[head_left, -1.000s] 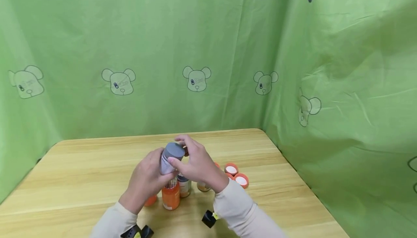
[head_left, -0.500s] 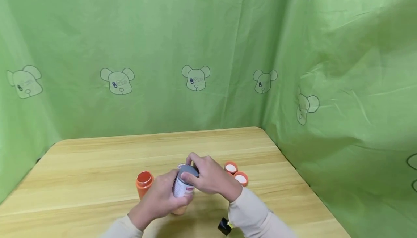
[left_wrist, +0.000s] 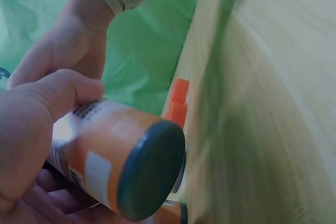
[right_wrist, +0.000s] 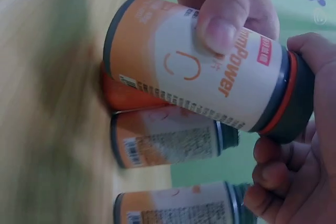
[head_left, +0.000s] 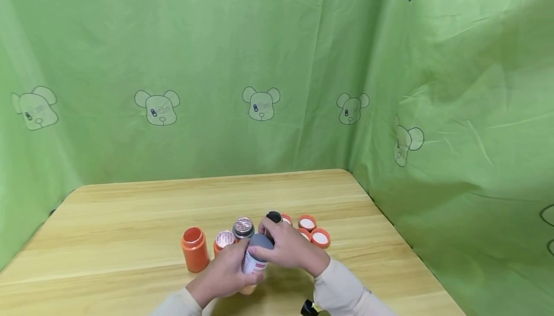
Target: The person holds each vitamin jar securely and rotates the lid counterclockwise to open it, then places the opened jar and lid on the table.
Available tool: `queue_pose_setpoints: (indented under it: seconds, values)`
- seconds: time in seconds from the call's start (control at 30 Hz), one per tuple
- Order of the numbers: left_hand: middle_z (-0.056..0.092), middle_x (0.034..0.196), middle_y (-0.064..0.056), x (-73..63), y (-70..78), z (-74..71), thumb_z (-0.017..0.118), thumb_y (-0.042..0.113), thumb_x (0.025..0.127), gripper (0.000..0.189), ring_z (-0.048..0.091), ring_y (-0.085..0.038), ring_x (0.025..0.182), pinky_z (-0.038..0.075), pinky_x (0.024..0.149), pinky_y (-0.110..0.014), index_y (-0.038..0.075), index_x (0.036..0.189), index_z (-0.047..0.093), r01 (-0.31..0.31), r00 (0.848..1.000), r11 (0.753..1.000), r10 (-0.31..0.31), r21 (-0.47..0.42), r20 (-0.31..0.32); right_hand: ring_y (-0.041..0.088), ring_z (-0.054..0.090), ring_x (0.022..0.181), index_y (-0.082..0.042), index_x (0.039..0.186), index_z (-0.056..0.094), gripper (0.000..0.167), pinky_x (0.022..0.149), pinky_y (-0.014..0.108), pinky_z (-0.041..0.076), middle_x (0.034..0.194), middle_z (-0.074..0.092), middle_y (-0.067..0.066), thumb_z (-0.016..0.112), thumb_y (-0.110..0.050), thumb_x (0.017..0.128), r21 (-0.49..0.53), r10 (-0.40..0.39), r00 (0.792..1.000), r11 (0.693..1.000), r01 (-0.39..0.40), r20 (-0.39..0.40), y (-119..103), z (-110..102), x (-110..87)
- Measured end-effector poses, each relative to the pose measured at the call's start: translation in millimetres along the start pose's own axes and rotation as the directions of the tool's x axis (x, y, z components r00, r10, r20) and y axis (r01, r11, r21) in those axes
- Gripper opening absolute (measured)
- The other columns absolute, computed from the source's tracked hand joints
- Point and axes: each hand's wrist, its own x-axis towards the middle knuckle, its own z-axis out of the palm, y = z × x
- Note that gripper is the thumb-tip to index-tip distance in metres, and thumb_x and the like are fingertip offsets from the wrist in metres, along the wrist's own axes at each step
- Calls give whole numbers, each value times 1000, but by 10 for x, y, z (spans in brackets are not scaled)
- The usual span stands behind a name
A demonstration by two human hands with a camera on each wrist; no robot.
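My left hand [head_left: 229,269] grips the body of a white and orange supplement bottle [right_wrist: 194,72], held tilted in front of several standing bottles. The bottle's dark base [left_wrist: 152,171] shows in the left wrist view. My right hand [head_left: 292,247] grips its dark grey cap [right_wrist: 298,98], fingers and thumb at the sides. In the right wrist view an orange-red ring shows between cap and bottle. Behind the hands stand an orange bottle [head_left: 224,240] and a dark-necked bottle [head_left: 243,228], both topped with foil seals.
An uncapped orange bottle [head_left: 195,253] stands to the left of the hands. Several orange caps [head_left: 320,237] with white liners lie at the right. Beyond my right fingers is a black-topped item [head_left: 274,217], partly hidden. Green curtains [head_left: 207,138] hang around the wooden table [head_left: 130,220].
Both hands have carried the bottle to the right and lower. My right fingers have settled around the cap. The standing bottles at the left have come into fuller view.
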Motion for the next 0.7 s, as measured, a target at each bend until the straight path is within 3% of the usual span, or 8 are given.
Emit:
queue_pose_setpoints:
  seconds: [0.1, 0.47, 0.57, 0.7]
  values:
    - [62, 93, 1, 25, -37, 20, 77, 32, 80, 59, 58, -4, 74, 50, 64, -23, 1, 123, 52, 31, 999, 999, -31, 11, 25, 3, 50, 62, -20, 100, 53, 33, 51, 21, 43, 79, 54, -9, 65, -48, 87, 18, -14, 999, 1000, 13, 29, 45, 7, -29]
    - [63, 98, -1, 73, -146, 94, 79, 24, 76, 58, 58, -6, 81, 51, 72, -26, 0, 123, 54, 22, 999, 994, -25, 109, 26, 7, 54, 95, -11, 127, 52, 45, 79, 22, 46, 110, 59, -1, 64, -28, 87, -18, -129, 985, 991, 131, 115, 115, 10, -99]
    - [64, 98, -3, 98, -152, 105, 79, 23, 76, 58, 58, -7, 80, 52, 71, -26, -1, 122, 55, 25, 1000, 992, -27, 128, 14, 10, 54, 101, -10, 129, 51, 46, 82, 25, 46, 117, 58, 3, 61, -34, 92, -52, -102, 990, 993, 108, 102, 107, 18, -105]
    - [64, 100, -4, 129, -152, 105, 79, 23, 77, 59, 60, -9, 83, 52, 74, -28, -1, 124, 54, 46, 999, 988, -49, 147, 15, 10, 55, 95, -11, 126, 53, 45, 77, 25, 47, 115, 59, 3, 54, -45, 96, -65, -16, 998, 998, 21, 68, 79, 41, -85]
